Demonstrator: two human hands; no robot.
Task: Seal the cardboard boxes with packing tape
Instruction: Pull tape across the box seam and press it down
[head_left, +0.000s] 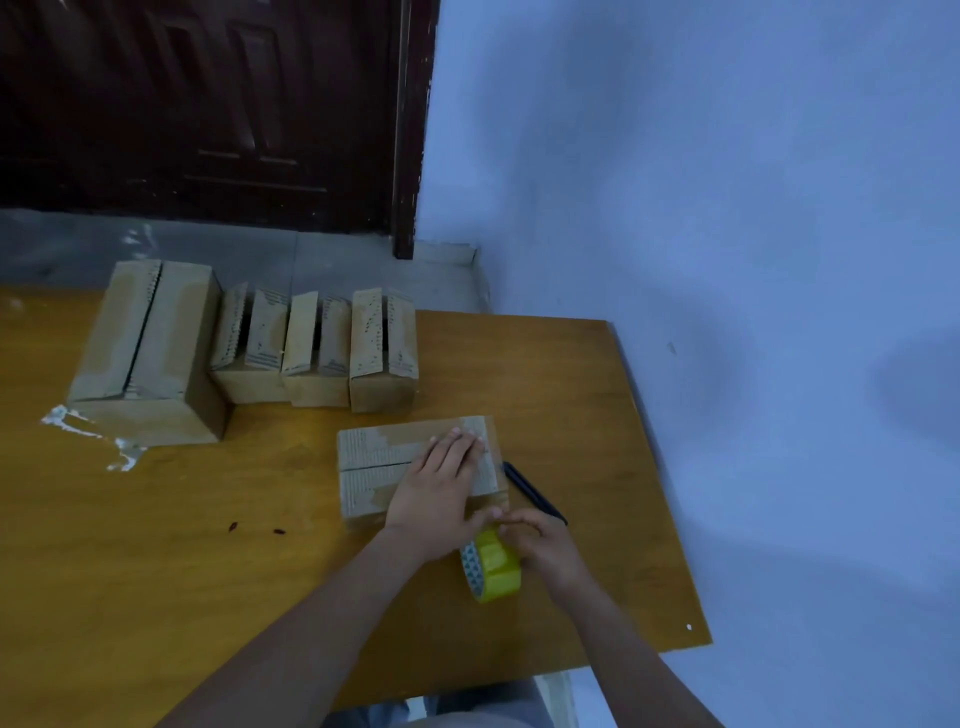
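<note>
— On the wooden counter (208, 545), what is nearest the person?

— A small cardboard box (374, 467). The left hand (436, 488) presses flat on its flaps, fingers straight. Just beside it, the right hand (545, 545) grips a yellow tape roll (493, 566), fingers curled round it.

— Anything else?

— Four more boxes (260, 353) stand behind; a dark pen (535, 493) lies to the right.

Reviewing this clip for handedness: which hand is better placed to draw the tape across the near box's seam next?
Probably the right hand: it grips the yellow tape roll just beside the box. The left hand lies flat on the box's flaps, steadying it.
</note>
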